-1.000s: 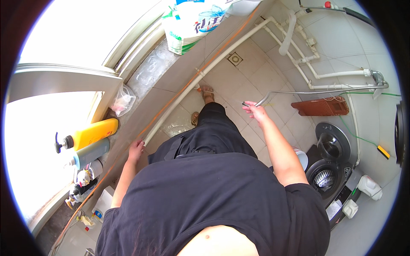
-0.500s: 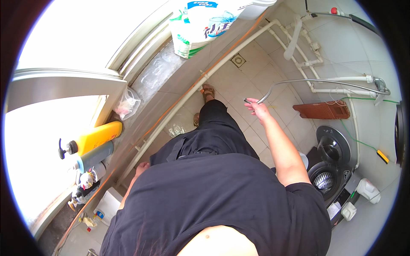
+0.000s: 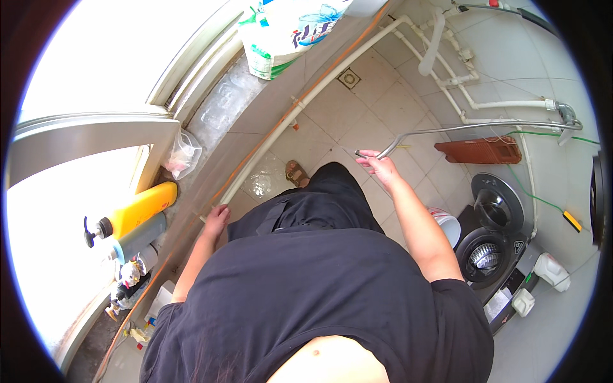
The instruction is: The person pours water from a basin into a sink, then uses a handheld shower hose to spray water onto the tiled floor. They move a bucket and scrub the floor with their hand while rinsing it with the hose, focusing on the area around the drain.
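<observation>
Pale floor tiles [image 3: 383, 108] are spreading below me; my right hand [image 3: 381, 167] is pinching the bent grey metal hose [image 3: 472, 127] (end above the tiles), my left hand [image 3: 217, 219] is resting, fingers curled, beside the white pipe [image 3: 306, 102].

**Sunlit tiled washroom**

Pale square tiles cover the floor [image 3: 377, 105], with a small square drain [image 3: 348, 78] far off. Bright daylight pours through the window [image 3: 96, 70] on the left, washing out the sill [image 3: 217, 121] below it. White pipes [image 3: 472, 96] run along the right wall. A front-loading washing machine [image 3: 488, 246] stands open at right.
</observation>
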Demonstrator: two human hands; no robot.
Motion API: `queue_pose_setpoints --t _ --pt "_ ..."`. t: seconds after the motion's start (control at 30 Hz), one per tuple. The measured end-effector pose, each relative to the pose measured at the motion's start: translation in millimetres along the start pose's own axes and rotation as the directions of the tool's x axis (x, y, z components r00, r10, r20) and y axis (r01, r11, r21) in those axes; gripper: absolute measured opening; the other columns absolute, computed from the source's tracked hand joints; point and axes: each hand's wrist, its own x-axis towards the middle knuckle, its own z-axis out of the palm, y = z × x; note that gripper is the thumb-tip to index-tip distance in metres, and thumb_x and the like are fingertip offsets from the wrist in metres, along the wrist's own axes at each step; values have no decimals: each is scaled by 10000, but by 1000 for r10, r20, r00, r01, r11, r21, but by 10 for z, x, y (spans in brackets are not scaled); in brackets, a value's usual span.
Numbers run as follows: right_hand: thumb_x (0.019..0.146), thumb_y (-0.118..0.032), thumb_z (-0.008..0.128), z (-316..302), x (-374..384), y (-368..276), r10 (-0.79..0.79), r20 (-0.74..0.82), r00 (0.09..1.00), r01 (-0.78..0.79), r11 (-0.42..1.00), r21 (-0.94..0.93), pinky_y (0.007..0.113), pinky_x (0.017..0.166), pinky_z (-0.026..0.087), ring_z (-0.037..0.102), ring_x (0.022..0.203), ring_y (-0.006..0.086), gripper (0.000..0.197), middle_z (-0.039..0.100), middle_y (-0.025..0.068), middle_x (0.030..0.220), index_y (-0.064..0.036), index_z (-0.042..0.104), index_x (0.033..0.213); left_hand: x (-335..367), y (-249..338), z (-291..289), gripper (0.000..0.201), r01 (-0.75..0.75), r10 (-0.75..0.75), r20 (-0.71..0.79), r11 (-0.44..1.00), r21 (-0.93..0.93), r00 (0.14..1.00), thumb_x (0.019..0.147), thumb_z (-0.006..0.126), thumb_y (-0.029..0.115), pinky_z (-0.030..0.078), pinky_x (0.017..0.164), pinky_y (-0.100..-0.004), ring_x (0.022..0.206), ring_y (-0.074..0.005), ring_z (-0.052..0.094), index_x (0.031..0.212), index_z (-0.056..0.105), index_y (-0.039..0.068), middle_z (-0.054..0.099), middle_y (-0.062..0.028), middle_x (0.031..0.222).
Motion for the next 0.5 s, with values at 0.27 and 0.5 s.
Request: queue_pose_setpoints --t 0.27,0.5 --pt "792 -167 438 105 -302 126 -87 98 991 80 994 69 248 725 365 498 930 101 338 590 52 1002 -107 518 1115 -238 -631 -213 316 184 -164 -107 959 215 981 832 495 207 346 442 -209 529 -81 425 1089 471 25 487 -2 674" --pt "766 -114 438 -22 -799 631 -57 132 990 61 998 -31 277 813 376 519 910 144 329 588 84 997 -45 548 1068 -345 -594 108 351 95 -99 38 992 88 994 834 499 241 347 438 -201 593 -85 469 1117 460 38 532 -10 769"
